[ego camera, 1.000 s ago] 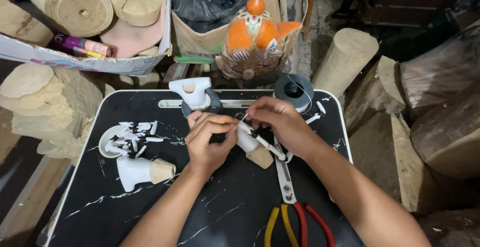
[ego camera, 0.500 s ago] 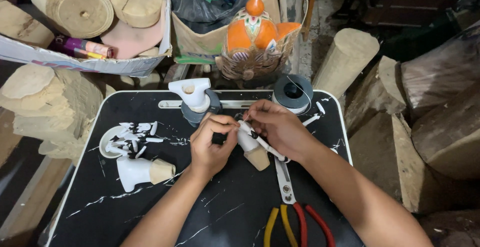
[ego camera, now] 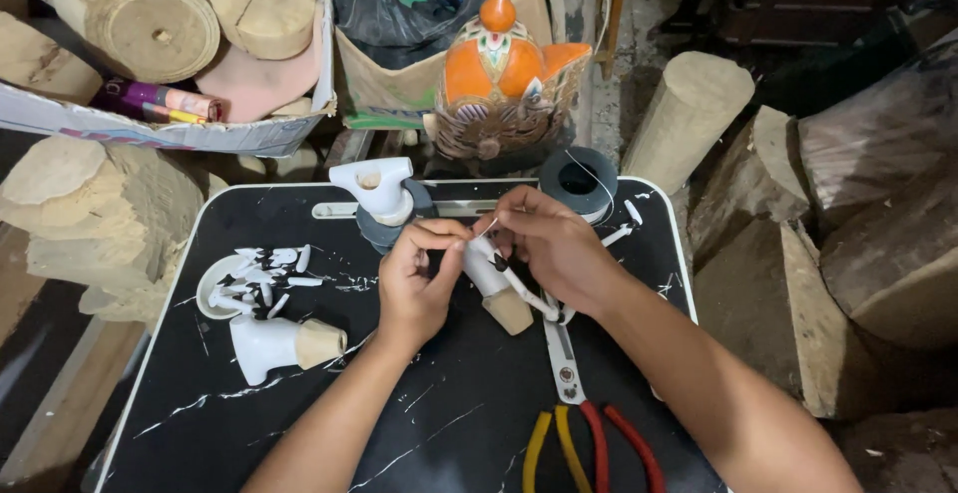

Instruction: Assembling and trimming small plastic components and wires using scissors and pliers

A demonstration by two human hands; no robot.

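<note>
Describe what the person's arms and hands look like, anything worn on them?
Both arms are bare as far as the frame shows: no sleeves, gloves, watch or bracelets. The left hand and right hand show no rings that can be made out. Fingers are uncovered, nails short and plain.

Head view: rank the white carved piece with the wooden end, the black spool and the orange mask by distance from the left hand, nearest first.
1. White carved piece with the wooden end, on the table left of the left hand.
2. Black spool, up and right.
3. Orange mask, beyond the table's far edge.

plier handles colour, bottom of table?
Head view: the pliers have one pair of yellow handles and one pair of red.
</note>
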